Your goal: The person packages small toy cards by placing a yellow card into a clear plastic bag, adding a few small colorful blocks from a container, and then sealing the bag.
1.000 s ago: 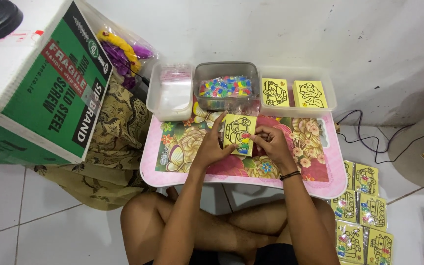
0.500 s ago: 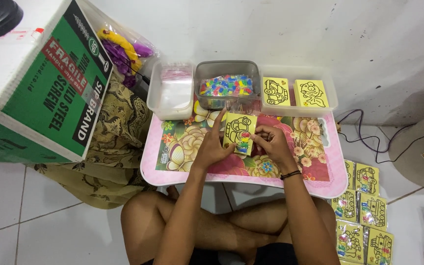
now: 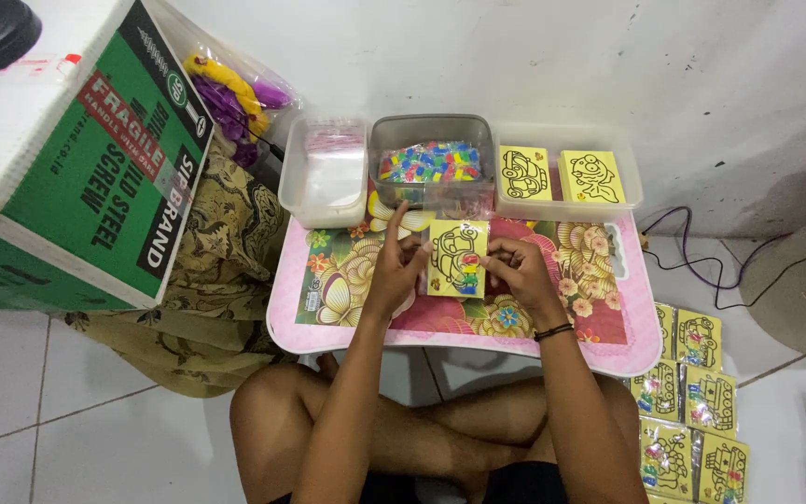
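Seated cross-legged on the tiled floor at a low pink surface [image 3: 608,347] with a floral top. Held just above the middle of that surface, between both hands: a small yellow card [image 3: 457,259] with a black line drawing of a car and some coloured bits along its lower part, apparently in a clear sleeve. Left hand [image 3: 396,268] pinching the card's left edge, fingers closed on it; right hand [image 3: 513,271] gripping the right edge likewise.

Probably light and thin, a little bendy, slippery if the sleeve is plastic; best taken by opposite edges, as here, rather than across the printed face.

At the far edge of the surface, toward the wall: a clear tub of small plastic bags [image 3: 322,171], a grey tub of coloured pieces [image 3: 431,163], and a clear tray [image 3: 632,177] with two stacks of yellow cards. Right of the surface, on the floor: more finished cards [image 3: 692,392] laid in rows. Left of it: a green and white carton [image 3: 76,159] over patterned cloth.
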